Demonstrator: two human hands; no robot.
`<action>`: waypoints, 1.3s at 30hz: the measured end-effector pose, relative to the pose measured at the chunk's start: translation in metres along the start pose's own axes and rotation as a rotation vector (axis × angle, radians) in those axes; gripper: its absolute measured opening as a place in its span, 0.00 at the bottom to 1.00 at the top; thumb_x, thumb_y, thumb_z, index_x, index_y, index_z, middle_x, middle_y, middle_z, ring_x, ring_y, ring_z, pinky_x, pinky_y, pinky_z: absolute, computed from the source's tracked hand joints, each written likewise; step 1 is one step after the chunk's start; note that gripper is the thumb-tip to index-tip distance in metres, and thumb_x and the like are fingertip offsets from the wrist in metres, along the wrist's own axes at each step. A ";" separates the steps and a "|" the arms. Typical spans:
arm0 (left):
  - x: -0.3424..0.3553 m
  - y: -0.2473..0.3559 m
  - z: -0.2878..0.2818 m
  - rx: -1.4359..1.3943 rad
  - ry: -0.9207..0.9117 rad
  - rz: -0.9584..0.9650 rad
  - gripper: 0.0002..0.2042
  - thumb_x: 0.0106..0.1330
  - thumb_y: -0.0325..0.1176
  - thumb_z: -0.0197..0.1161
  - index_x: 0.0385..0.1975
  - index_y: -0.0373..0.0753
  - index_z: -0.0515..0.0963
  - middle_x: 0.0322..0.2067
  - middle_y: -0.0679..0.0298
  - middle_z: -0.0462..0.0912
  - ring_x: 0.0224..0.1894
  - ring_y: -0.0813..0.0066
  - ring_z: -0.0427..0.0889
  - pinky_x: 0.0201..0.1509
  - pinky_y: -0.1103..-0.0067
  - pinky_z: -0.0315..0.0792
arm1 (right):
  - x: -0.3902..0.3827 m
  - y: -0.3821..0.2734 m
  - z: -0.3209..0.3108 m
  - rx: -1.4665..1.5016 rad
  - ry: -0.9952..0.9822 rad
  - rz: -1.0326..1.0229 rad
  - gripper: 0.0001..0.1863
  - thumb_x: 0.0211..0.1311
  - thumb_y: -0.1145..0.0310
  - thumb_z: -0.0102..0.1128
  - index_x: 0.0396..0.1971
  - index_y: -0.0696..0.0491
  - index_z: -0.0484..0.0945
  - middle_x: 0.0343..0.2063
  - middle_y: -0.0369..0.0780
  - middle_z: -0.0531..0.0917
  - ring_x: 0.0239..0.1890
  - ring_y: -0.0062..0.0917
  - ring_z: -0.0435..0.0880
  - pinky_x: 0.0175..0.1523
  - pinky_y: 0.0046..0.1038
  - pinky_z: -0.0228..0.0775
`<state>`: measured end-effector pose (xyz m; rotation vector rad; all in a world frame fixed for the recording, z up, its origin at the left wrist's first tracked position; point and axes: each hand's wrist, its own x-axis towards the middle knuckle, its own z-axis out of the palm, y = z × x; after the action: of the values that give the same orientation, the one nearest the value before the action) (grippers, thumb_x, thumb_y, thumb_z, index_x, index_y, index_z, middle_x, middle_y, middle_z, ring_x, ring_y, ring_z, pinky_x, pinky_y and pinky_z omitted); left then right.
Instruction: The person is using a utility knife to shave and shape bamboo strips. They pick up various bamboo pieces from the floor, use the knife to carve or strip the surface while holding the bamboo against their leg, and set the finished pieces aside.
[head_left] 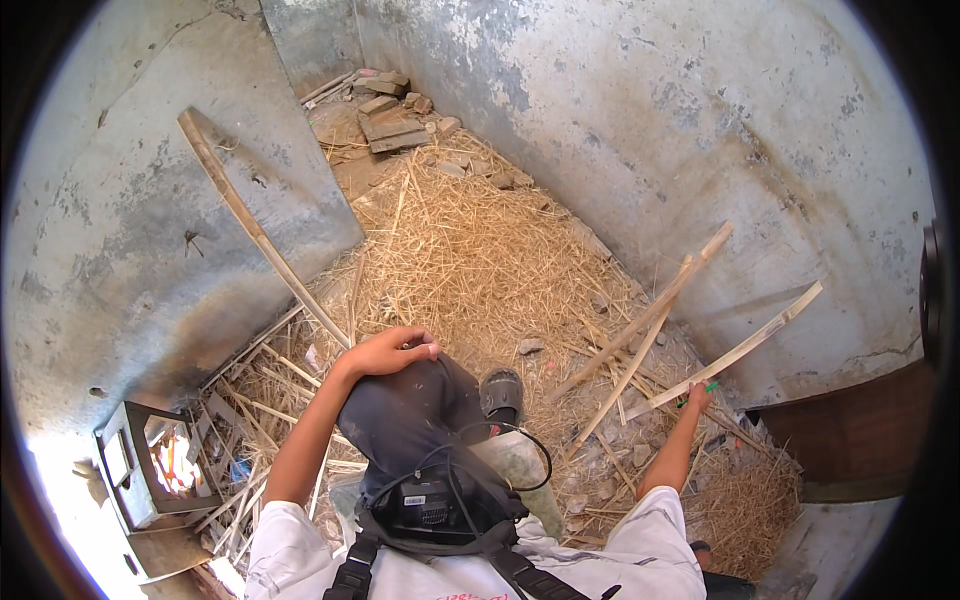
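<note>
My left hand (396, 350) rests on my raised left knee (415, 400), fingers loosely bent and apart, holding nothing. Out to the right, my right hand (699, 398) is closed around a small green thing (711, 386), whose kind I cannot make out. That hand is beside the lower part of a pale wooden strip (752, 340), which leans on the right wall. Whether the hand touches the strip I cannot tell. Two more wooden strips (668, 301) lean crossed just left of it.
Straw (480, 240) covers much of the floor. A long wooden strip (240, 210) leans on the left wall. Bricks (390, 125) are piled in the far corner. A dark open-fronted box (150, 465) stands at left, near scattered sticks. My shoe (501, 392) is on the floor.
</note>
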<state>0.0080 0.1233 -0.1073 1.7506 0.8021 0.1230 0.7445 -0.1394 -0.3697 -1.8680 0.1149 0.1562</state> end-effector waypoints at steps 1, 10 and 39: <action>-0.001 0.000 0.000 0.001 0.001 -0.004 0.14 0.80 0.40 0.57 0.51 0.36 0.82 0.46 0.62 0.88 0.53 0.72 0.83 0.62 0.73 0.73 | -0.006 0.000 0.004 0.034 0.014 0.017 0.16 0.63 0.70 0.58 0.47 0.60 0.84 0.30 0.44 0.83 0.26 0.30 0.85 0.30 0.30 0.81; -0.003 -0.004 0.000 -0.008 0.023 -0.016 0.15 0.80 0.42 0.58 0.50 0.37 0.82 0.46 0.62 0.87 0.53 0.71 0.83 0.61 0.72 0.73 | -0.024 0.013 0.005 0.087 -0.014 0.002 0.20 0.68 0.67 0.59 0.53 0.65 0.81 0.39 0.48 0.85 0.34 0.33 0.88 0.37 0.36 0.86; -0.049 -0.221 -0.339 0.109 1.611 -0.014 0.19 0.77 0.44 0.62 0.49 0.30 0.78 0.38 0.57 0.90 0.41 0.67 0.88 0.49 0.72 0.78 | -0.274 0.215 -0.096 -0.665 -0.912 -0.024 0.10 0.73 0.66 0.59 0.39 0.57 0.82 0.26 0.41 0.84 0.22 0.28 0.84 0.29 0.32 0.77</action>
<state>-0.2872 0.3968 -0.1709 1.4781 1.9211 1.6255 0.4452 -0.2948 -0.4989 -2.2547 -0.6580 1.1127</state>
